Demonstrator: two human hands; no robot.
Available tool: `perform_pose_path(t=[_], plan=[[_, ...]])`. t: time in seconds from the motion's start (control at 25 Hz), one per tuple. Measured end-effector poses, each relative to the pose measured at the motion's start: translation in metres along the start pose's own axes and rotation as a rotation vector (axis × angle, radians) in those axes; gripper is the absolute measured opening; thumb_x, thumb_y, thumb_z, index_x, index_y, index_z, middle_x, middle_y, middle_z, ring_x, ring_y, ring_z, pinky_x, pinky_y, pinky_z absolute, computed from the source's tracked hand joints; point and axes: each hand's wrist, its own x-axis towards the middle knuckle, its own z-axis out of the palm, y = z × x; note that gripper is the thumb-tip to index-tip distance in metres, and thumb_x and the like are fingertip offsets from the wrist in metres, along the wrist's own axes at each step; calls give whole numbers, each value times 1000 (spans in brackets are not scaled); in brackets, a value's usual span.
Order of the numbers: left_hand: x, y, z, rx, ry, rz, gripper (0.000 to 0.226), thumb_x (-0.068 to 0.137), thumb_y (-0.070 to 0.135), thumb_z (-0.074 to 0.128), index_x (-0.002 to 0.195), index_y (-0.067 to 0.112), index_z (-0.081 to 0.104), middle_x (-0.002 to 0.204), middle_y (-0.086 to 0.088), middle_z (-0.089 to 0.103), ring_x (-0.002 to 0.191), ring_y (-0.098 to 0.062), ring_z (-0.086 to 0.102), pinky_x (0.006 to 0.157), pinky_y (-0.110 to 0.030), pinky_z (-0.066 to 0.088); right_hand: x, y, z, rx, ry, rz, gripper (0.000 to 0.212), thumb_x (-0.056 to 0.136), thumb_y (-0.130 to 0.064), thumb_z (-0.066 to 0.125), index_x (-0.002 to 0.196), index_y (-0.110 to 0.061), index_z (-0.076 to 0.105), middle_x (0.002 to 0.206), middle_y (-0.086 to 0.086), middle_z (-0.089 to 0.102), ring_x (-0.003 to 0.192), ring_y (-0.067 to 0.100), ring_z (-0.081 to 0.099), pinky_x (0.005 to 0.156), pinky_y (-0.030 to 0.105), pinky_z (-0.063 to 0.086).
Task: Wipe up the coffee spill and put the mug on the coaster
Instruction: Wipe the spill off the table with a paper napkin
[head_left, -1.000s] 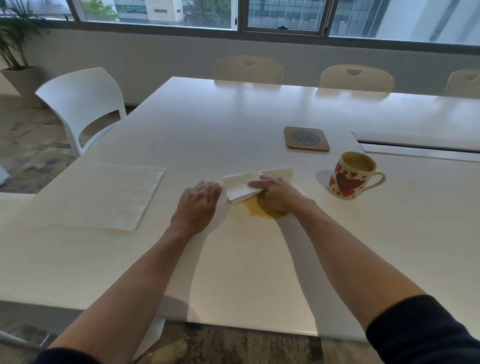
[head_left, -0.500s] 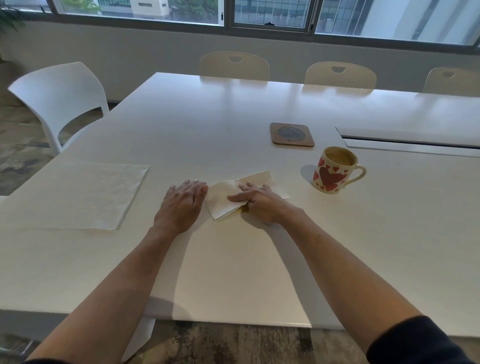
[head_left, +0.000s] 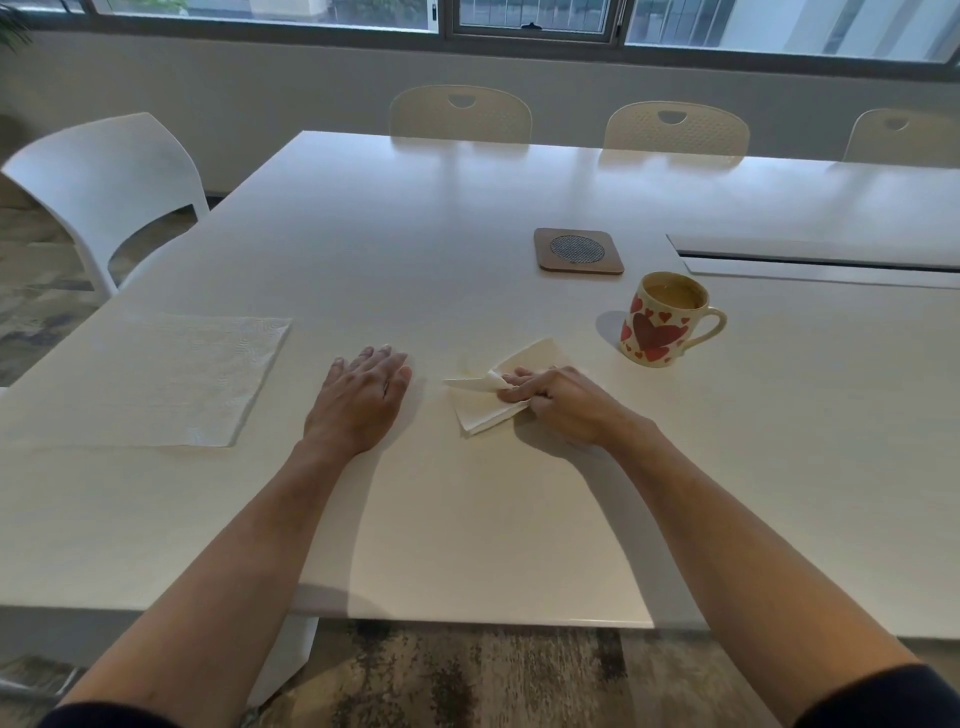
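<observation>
My left hand (head_left: 363, 397) lies flat on the table (head_left: 467, 519), fingers straight and released, holding nothing. Just to its right, my right hand (head_left: 558, 402) has its fingers curled onto a folded napkin (head_left: 498, 397), grasping it and pressing it against the tabletop. I see no brown puddle around the napkin, so I judge the spill is mostly soaked up, though whatever sits under the paper and my palm is hidden from me. That leaves the second half: the mug (head_left: 662, 319) with red hearts stands upright on the bare table beyond my right hand, coffee in it, its handle pointing right, and nobody is touching it. The coaster (head_left: 578, 251), a dark rounded square with a mesh circle, lies a little farther back and to the left of the mug, apart from it and with nothing on it. Off to my left a second, larger napkin (head_left: 156, 379) lies spread flat. The table is white, smooth and slightly glossy. A white chair (head_left: 104, 176) stands at its left side, cream chairs (head_left: 460, 114) line the far edge, and windows (head_left: 535, 15) run along the grey wall behind them.
</observation>
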Motion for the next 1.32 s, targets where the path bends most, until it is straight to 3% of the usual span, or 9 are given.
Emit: perform_pose_path(t=[0.12,0.2,0.32,0.44,0.52,0.72,1.0,1.12,1.32], plan=[[1,2,2,20,-4,-6,51,101,44,27,147,25,39,158,0,30,147,-15,19,120,-43,8,-9,4,-3,45,23,11,34,90,-26,58,122,-24,67,141,-2,56,125,11,53,103,26,38],[1,2,3,37,-3,-12,52,100,45,31,147,25,39,159,1,29,147,-15,19,119,-43,8,-12,0,-7,153,137,26,29,89,-46,63,107,-28,76,126,-7,65,95,3,64,78,15,46],[3,1,3,48,-13,-2,53,99,47,35,147,25,38,159,1,28,148,-16,19,119,-43,7,-10,2,-12,270,428,18,37,94,-47,57,62,-33,70,76,-24,71,49,-4,55,48,6,37],[7,0,2,40,-21,-4,54,98,48,36,147,25,38,159,1,28,148,-15,18,119,-44,7,-9,8,-11,213,538,109,16,91,-26,68,94,-15,78,88,-5,76,71,5,66,66,13,51],[9,1,3,40,-21,-16,55,97,50,37,147,26,38,159,2,28,148,-14,18,119,-44,7,-9,13,-7,93,528,111,13,84,-13,73,96,-11,76,94,4,76,78,12,66,74,20,55],[17,0,3,52,-27,-35,56,97,51,37,147,26,37,159,3,27,148,-14,17,118,-46,6,-5,12,9,-8,456,109,21,83,-7,63,101,-18,60,99,7,71,80,18,62,60,10,42],[20,-1,9,66,-22,-38,59,97,54,32,149,27,34,160,5,24,148,-13,14,118,-47,2,8,1,26,-95,369,108,29,93,-16,52,120,-15,61,109,14,64,94,37,56,83,48,50],[20,0,10,76,-16,-39,59,97,54,31,149,27,33,160,5,24,148,-13,13,119,-47,2,22,-11,27,-122,307,106,33,91,-22,61,124,-15,61,113,15,62,99,39,57,89,46,47],[19,1,8,74,-9,-33,59,96,54,30,149,27,34,160,4,25,148,-14,14,119,-47,3,46,-39,34,-167,276,23,32,98,-13,47,126,-13,63,118,18,63,107,36,55,91,36,35]])
